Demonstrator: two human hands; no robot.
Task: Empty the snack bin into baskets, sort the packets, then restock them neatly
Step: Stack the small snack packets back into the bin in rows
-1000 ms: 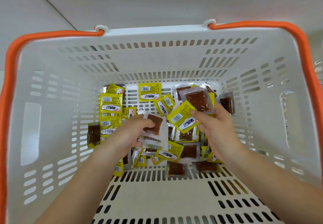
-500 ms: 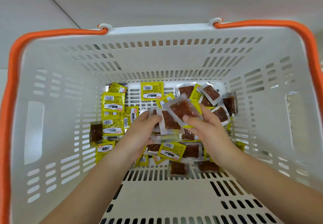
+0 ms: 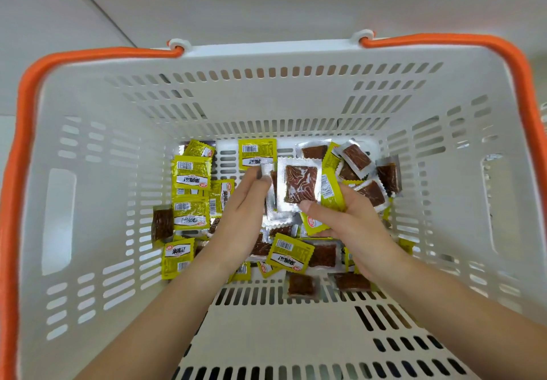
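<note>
clear packet (image 3: 301, 183) of brown snack pinched by right hand (image 3: 349, 219) thumb, yellow packet (image 3: 331, 190) gripped alongside. silver-edged packets (image 3: 276, 205) held in curled left hand (image 3: 242, 216) fingers. all held above loose packets in white basket (image 3: 88, 202).

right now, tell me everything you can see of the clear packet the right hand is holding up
The clear packet is see-through film with crimped, zigzag edges and a dark reddish-brown square slab inside. It stands nearly upright, facing the camera, above the loose packets in the basket. The right hand pinches its lower edge, with a yellow packet behind it.
</note>
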